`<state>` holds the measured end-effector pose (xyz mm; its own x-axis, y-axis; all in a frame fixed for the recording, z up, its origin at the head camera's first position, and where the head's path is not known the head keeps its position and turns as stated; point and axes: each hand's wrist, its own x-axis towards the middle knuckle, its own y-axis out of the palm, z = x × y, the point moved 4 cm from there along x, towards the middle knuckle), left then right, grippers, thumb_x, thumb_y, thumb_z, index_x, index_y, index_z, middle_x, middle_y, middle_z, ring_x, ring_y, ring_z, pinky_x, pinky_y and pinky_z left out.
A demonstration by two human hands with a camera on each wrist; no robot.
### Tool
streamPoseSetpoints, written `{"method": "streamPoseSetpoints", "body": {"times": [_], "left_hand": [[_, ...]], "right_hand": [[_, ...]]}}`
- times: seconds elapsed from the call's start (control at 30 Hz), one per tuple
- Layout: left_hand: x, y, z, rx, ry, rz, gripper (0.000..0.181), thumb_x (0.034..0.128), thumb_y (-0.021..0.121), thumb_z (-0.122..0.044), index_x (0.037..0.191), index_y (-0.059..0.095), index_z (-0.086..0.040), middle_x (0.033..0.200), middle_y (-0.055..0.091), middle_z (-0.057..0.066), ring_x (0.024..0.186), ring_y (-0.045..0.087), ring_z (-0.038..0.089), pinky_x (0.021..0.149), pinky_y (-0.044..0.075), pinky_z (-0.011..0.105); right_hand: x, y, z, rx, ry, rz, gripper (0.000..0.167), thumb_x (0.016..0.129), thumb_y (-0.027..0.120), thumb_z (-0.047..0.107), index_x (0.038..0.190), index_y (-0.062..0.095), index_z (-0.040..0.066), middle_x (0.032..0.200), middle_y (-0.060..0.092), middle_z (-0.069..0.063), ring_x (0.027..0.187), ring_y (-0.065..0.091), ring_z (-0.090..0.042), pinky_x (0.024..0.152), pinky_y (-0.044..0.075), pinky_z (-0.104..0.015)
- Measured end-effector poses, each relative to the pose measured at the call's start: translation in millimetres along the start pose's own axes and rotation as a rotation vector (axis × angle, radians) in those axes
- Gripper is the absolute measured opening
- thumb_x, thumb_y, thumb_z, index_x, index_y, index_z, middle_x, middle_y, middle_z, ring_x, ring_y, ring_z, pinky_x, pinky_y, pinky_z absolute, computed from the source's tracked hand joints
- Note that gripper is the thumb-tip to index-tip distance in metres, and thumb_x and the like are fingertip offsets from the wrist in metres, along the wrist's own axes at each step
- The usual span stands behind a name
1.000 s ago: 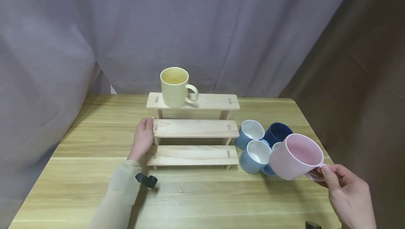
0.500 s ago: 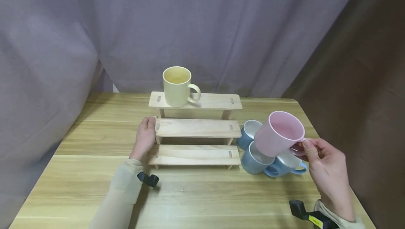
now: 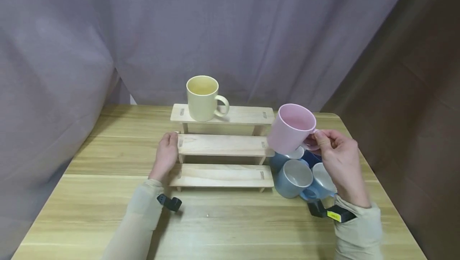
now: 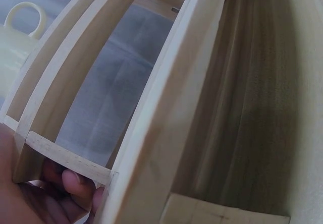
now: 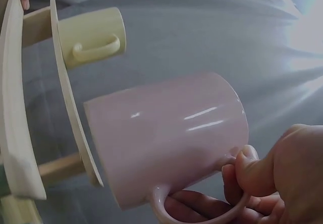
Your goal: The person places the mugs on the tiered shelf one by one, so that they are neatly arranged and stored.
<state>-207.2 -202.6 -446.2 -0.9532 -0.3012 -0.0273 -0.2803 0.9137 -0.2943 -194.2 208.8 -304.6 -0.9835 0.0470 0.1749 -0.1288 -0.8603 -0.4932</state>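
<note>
your left arm [image 3: 134, 222] reaches forward from the lower left, and your left hand [image 3: 165, 155] grips, its fingers [image 4: 75, 182] curled inward. your right arm [image 3: 359, 234] comes up from the lower right; your right hand [image 3: 339, 156] angles inward, pinching, with the thumb [image 5: 255, 176] pressed against curled fingers.

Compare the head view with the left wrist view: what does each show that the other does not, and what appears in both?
Only the head view: the right hand holding the pink mug by its handle, the blue mugs standing beside the rack, and the person's sleeves.

Only the left wrist view: fingertips of the left hand, curled at a side bar.

Both: the rack, the left hand, and the yellow mug, which the left wrist view cuts off at its edge.
</note>
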Motion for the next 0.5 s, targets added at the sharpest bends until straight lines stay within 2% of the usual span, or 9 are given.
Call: {"method": "streamPoseSetpoints", "body": {"times": [0.27, 0.5], "left_hand": [[-0.6, 0.2, -2.1, 0.007, -0.010, -0.006, 0.042, 0.1069, 0.029, -0.035, 0.111, 0.050, 0.001, 0.082, 0.043, 0.009, 0.068, 0.042, 0.020, 0.060, 0.041, 0.034], [0.0, 1.0, -2.2, -0.001, -0.022, -0.009, 0.040, 0.1071, 0.030, -0.033, 0.111, 0.050, 0.001, 0.084, 0.043, 0.010, 0.072, 0.043, 0.022, 0.063, 0.041, 0.035]], "right_hand": [[21.0, 21, 22, 0.086, -0.028, 0.009, 0.040, 0.099, 0.054, 0.032, 0.116, 0.061, -0.003, 0.107, 0.068, -0.017, 0.089, 0.069, -0.014, 0.077, 0.054, -0.022], [38.7, 42, 35, 0.060, -0.051, 0.018, 0.042, 0.098, 0.056, 0.037, 0.113, 0.063, -0.002, 0.106, 0.069, -0.017, 0.089, 0.069, -0.017, 0.077, 0.055, -0.024]]}}
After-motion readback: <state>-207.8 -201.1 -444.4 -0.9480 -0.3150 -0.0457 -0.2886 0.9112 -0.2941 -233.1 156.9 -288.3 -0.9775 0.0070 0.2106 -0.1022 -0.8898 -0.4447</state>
